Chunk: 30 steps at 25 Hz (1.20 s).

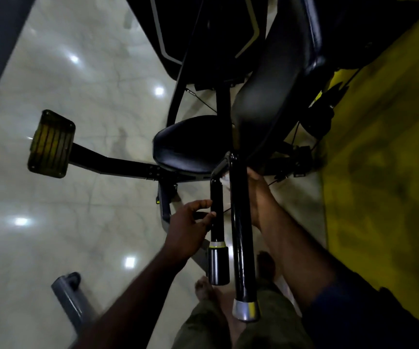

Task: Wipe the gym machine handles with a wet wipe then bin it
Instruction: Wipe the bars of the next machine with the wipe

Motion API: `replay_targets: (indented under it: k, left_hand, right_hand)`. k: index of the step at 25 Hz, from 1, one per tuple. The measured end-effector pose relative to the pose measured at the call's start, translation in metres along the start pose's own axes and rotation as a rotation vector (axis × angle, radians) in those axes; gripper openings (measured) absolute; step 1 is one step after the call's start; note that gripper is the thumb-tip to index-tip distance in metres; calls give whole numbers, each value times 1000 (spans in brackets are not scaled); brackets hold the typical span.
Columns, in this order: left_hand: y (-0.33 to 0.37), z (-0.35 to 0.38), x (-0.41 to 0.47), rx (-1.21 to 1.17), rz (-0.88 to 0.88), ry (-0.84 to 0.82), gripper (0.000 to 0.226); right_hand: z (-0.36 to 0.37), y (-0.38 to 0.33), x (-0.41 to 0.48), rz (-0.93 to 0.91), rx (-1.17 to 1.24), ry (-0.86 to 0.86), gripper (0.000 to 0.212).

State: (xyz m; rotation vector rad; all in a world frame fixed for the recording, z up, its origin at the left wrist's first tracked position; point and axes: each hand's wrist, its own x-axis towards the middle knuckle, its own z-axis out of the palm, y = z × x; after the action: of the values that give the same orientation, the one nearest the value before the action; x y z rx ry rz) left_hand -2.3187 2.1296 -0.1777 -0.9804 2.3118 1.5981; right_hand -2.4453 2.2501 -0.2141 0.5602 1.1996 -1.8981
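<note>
Head view, looking down on the gym machine. Landmark taken: long handle bar (pixel 241 222), black, silver-capped at the near end.

Noted just left of long handle bar: short handle (pixel 216 210), parallel to it, joined to it at the far end by an angled link. Noted further left and beyond: seat (pixel 190 144). Well left: yellow footplate (pixel 51 144).

Left grip (pixel 188 227): left of long handle bar, fingers apart and loosely bent, tips (pixel 207 204) touching or almost touching the short handle, not wrapped round it. Judged as steadying the handle against the wiping push.

Right grip (pixel 256 197): tucked against the right side of long handle bar, fingers hidden behind it. Cannot tell whether clamped or flat.

Wet wipe (pixel 226 178): small white scrap showing just left of long handle bar, in the gap by the angled link, at the end of the right grip's hidden fingers. Judged held there to work the joint, where one pass reaches both handles.

Wiping judged under way; binning not yet due. No bin in view.
</note>
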Motion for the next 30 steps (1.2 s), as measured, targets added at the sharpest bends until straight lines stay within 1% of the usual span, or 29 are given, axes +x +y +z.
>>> replay_targets:
  k: [1,3,5,7,9,10,12,14,16,18,20,21,22,24,25,27,28,30]
  left_hand:
    - [0,-1,1,-9,-8,-7,17]
    - [1,-2,4,-47,-27,-37,17]
    - [7,-3,5,-110,-22,-71,18]
    - [12,-6,5,-169,-2,-115,19]
    - [15,-7,2,-192,23,-151,20]
    - [14,-7,2,-194,27,-166,21]
    - [5,-8,1,-195,28,-191,23]
    - [-8,-12,-4,-182,38,-209,27]
    - [-29,-16,-9,-162,30,-246,35]
    - [-44,-17,-15,-170,50,-270,38]
    - [-55,-25,-24,-155,77,-271,34]
    - [-61,-27,-25,-128,98,-285,34]
    - [-66,-29,-26,-92,132,-299,35]
    - [-72,-38,-31,-14,181,-365,36]
    - [-76,-41,-32,-8,185,-405,35]
    - [-82,-49,-34,38,209,-451,36]
    - [-88,-55,-33,91,254,-453,38]
    - [-101,-64,-35,178,344,-460,40]
  right_hand:
    - [1,-1,1,15,25,-4,26]
    - [3,-13,-3,-11,15,-15,15]
    - [0,-36,-20,-129,-43,-65,20]
    - [-5,-57,-44,-274,-58,-188,24]
    - [-9,-69,-69,-426,-179,-203,22]
    - [-10,-69,-80,-514,-337,-170,20]
    - [-12,-62,-109,-691,-749,-119,15]
    - [-13,-41,-141,-818,-1123,-62,14]
    - [-19,-5,-179,-871,-1355,-15,17]
    - [-25,21,-207,-974,-1539,-8,21]
    - [-14,11,-196,-1046,-1754,-30,26]
    - [0,-5,-180,-1035,-1802,15,27]
    - [17,-23,-161,-1002,-1824,104,25]
    - [46,-48,-133,-954,-1975,267,23]
    - [54,-47,-131,-918,-2072,317,26]
    - [58,-20,-157,-796,-2203,314,32]
    - [57,5,-179,-710,-2228,310,36]
    - [62,57,-225,-578,-2331,189,43]
